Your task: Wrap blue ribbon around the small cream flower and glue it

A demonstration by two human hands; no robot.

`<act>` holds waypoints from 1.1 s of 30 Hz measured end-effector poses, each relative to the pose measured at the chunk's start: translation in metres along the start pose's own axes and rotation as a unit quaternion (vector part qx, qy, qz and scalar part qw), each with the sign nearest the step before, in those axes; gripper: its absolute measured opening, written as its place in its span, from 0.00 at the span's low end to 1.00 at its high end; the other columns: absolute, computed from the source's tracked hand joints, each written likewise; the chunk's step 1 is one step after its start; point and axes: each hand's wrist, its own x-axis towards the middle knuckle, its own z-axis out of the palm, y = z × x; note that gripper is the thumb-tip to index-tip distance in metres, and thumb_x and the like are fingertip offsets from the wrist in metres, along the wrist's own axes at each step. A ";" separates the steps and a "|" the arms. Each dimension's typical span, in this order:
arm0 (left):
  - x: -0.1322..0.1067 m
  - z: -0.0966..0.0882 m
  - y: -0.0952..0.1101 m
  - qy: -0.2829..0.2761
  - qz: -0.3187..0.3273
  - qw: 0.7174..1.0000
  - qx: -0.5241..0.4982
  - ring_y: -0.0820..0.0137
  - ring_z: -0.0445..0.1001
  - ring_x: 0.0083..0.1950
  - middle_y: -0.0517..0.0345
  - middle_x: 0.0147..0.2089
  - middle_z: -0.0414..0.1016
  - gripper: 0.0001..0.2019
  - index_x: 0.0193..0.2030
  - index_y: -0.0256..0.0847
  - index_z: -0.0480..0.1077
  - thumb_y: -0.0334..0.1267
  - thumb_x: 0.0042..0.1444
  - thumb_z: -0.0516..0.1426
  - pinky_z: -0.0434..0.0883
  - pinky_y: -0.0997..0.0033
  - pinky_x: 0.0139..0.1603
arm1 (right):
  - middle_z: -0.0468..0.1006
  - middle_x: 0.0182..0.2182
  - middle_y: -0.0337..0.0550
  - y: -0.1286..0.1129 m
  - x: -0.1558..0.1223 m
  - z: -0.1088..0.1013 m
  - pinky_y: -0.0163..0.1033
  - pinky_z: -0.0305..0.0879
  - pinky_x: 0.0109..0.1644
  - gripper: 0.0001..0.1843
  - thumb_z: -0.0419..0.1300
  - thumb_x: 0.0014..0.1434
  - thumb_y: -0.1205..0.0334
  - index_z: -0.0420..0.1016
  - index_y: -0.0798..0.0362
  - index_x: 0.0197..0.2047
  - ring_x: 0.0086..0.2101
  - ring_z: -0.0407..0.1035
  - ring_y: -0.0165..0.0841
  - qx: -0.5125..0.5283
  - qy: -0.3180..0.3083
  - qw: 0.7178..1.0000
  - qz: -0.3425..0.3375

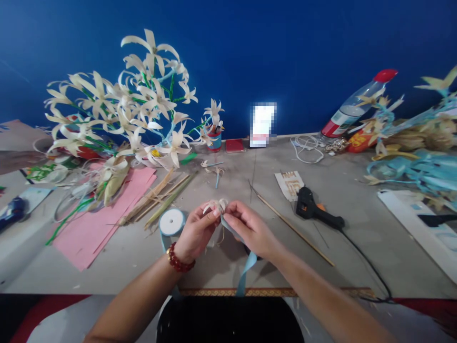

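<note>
Near the middle of the table, my left hand (196, 228) pinches a small cream flower (222, 205) whose pale petals stick out between my fingertips. Close against it, my right hand (252, 228) is closed on a light blue ribbon (246, 274), which meets the flower's base and hangs down past the table's front edge. A dark object lies partly hidden beneath my right hand. Just left of my left hand sits a white spool (172, 222) wound with the same blue ribbon. Two small finished-looking flowers with blue stems (217, 177) lie beyond my hands.
A black glue gun (317, 209) with its cord lies to the right, beside a thin stick (293, 228). Pink sheets (103, 219) and dry stalks (160, 195) are on the left. A large flower arrangement (153, 100), a lit phone (262, 124) and a bottle (352, 109) stand behind.
</note>
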 end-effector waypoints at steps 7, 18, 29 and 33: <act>-0.003 0.003 0.001 -0.020 -0.022 1.000 -0.006 0.75 0.66 0.32 0.60 0.30 0.69 0.08 0.29 0.35 0.74 0.35 0.48 0.68 0.64 0.77 0.35 | 0.62 0.20 0.29 0.002 0.005 -0.007 0.31 0.48 0.23 0.13 0.68 0.55 0.52 0.72 0.51 0.35 0.20 0.54 0.23 0.002 -0.005 1.000 0.016; -0.005 0.006 0.004 -0.031 -0.026 0.999 -0.012 0.76 0.67 0.30 0.61 0.28 0.70 0.08 0.29 0.35 0.75 0.35 0.47 0.69 0.63 0.77 0.33 | 0.59 0.19 0.29 0.003 0.006 -0.010 0.32 0.44 0.24 0.11 0.71 0.51 0.57 0.76 0.54 0.31 0.20 0.48 0.22 0.066 -0.034 0.997 0.025; -0.002 -0.001 -0.007 -0.029 0.010 0.999 -0.027 0.72 0.73 0.39 0.59 0.35 0.77 0.08 0.36 0.40 0.76 0.33 0.49 0.68 0.67 0.73 0.44 | 0.59 0.19 0.29 0.002 0.004 -0.005 0.32 0.44 0.24 0.16 0.69 0.52 0.53 0.68 0.54 0.27 0.21 0.48 0.23 0.011 0.021 1.000 0.010; -0.003 -0.001 -0.007 -0.036 0.022 0.999 -0.005 0.71 0.75 0.41 0.59 0.37 0.78 0.08 0.35 0.40 0.76 0.31 0.49 0.68 0.68 0.72 0.47 | 0.58 0.19 0.29 0.003 0.003 -0.006 0.32 0.43 0.23 0.16 0.67 0.54 0.54 0.65 0.53 0.26 0.21 0.47 0.23 -0.010 0.022 1.000 0.008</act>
